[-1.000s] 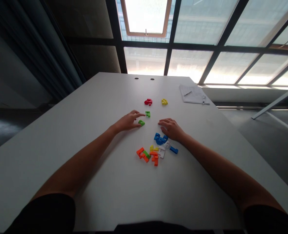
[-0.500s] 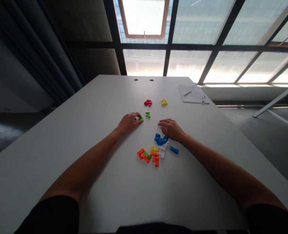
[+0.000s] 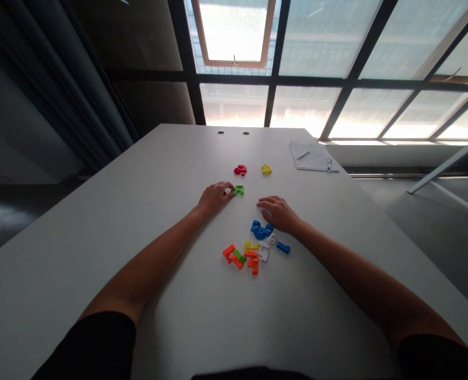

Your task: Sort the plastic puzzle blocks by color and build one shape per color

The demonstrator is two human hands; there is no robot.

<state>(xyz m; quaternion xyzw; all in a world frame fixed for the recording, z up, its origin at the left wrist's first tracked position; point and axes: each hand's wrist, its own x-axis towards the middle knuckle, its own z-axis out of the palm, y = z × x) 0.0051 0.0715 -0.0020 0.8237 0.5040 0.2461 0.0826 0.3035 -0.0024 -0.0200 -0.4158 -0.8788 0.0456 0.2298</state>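
My left hand [image 3: 217, 196] pinches a small green block at its fingertips, right up against another green block [image 3: 240, 190] on the white table. Whether the two are joined I cannot tell. My right hand [image 3: 277, 212] rests on the table with its fingers stretched out and nothing in them. Just below it lie several blue blocks [image 3: 261, 230]. Nearer to me are white blocks [image 3: 263, 252], a yellow block [image 3: 251, 246], orange blocks [image 3: 252, 262] and a green block [image 3: 239, 256], all close together.
Beyond my hands sit a group of red blocks [image 3: 240, 170] and one of yellow blocks [image 3: 266, 169]. Paper sheets [image 3: 313, 157] with two pens lie by the table's right edge. Two round holes mark the far end of the white table [image 3: 178, 153].
My left hand has moved slightly right, bringing its green block against the other green one. My right hand has stayed in place.
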